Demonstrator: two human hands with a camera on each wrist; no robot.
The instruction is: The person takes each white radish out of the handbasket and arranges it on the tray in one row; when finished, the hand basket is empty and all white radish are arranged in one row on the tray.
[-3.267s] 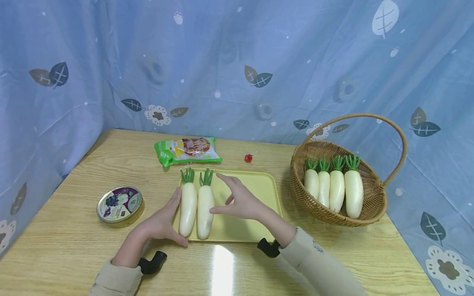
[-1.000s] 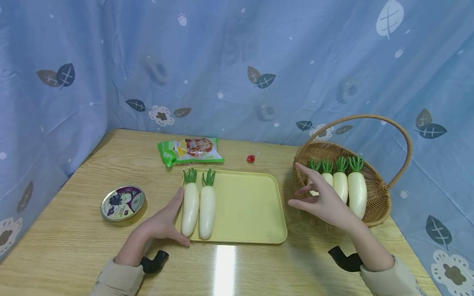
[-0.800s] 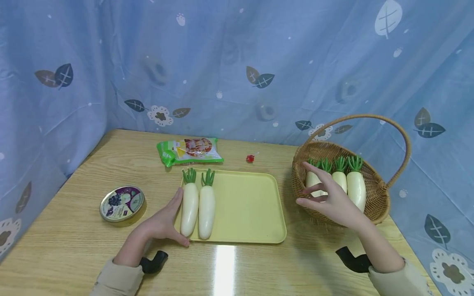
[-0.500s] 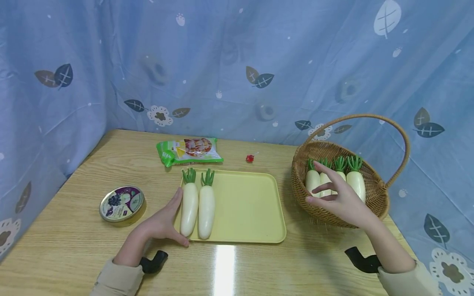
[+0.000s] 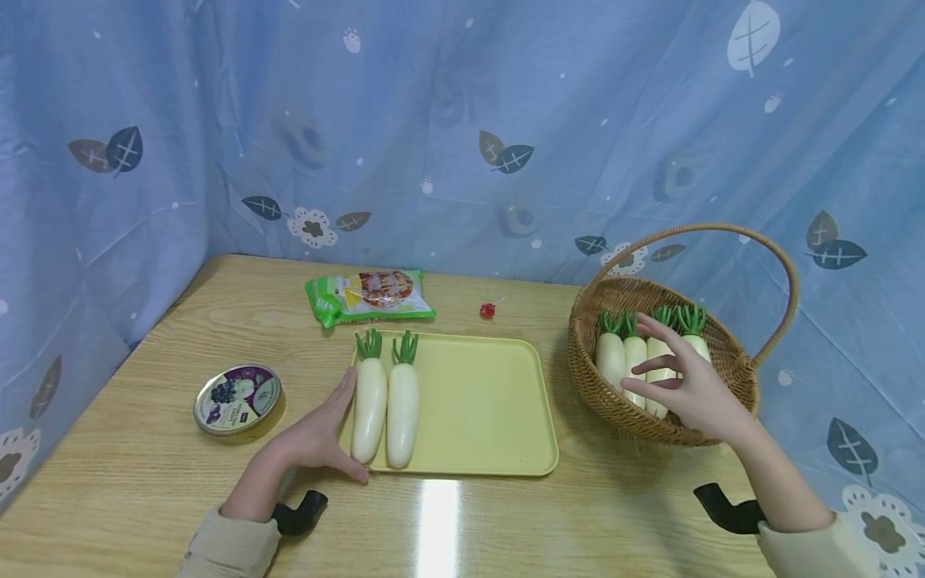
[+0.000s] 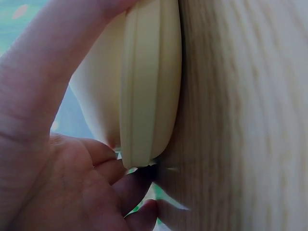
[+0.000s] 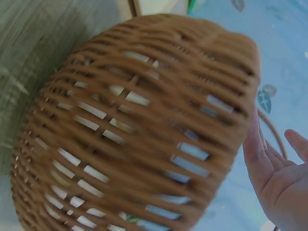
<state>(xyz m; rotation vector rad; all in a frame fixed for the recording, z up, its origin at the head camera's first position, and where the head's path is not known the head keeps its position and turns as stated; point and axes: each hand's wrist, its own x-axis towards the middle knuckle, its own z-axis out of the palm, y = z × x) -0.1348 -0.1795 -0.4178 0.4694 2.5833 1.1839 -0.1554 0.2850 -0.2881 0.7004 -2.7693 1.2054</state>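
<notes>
Right hand (image 5: 690, 393): thumb and fingers spread, nothing pinched; beneath and left of them, four radishes (image 5: 610, 359) lie in the basket (image 5: 587, 381), leaves (image 5: 611, 323) near the fingertips; contact I cannot tell; a sound grip would likely straddle one radish's middle, then lift it clear; well to the left, the left hand (image 5: 318, 437), fingers also spread, touches the tray (image 5: 484, 401); just right of those fingers, it bears two radishes; light bracing there seems wise.
</notes>
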